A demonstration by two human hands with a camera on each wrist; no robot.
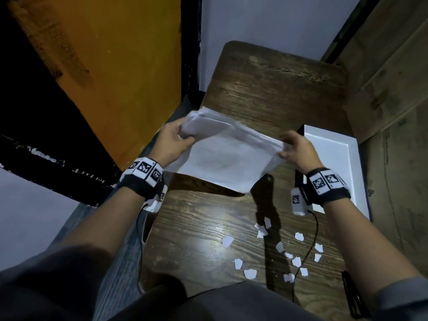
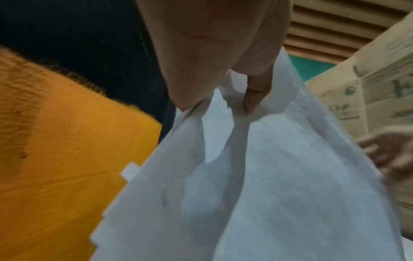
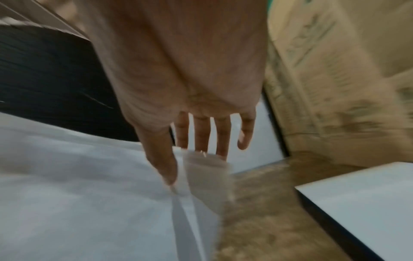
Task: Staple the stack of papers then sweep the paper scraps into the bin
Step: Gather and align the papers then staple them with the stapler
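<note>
A stack of white papers [image 1: 227,156] is lifted, tilted, above the dark wooden table [image 1: 266,89]. My left hand [image 1: 183,136] pinches its far left corner; in the left wrist view the thumb and a finger of the left hand [image 2: 219,106] close on the papers [image 2: 279,176]. My right hand [image 1: 286,148] holds the right edge; in the right wrist view the right hand [image 3: 194,167] has its thumb on top of the papers [image 3: 89,194] and its fingers behind the corner. Several white paper scraps [image 1: 280,249] lie near the table's front right. A shallow white bin [image 1: 331,154] sits on the right.
A long dark shape [image 1: 268,205] lies on the table under the papers; I cannot tell what it is. A black object [image 1: 352,297] rests at the front right corner. Cardboard boxes [image 1: 393,89] stand on the right, an orange board [image 1: 115,66] on the left.
</note>
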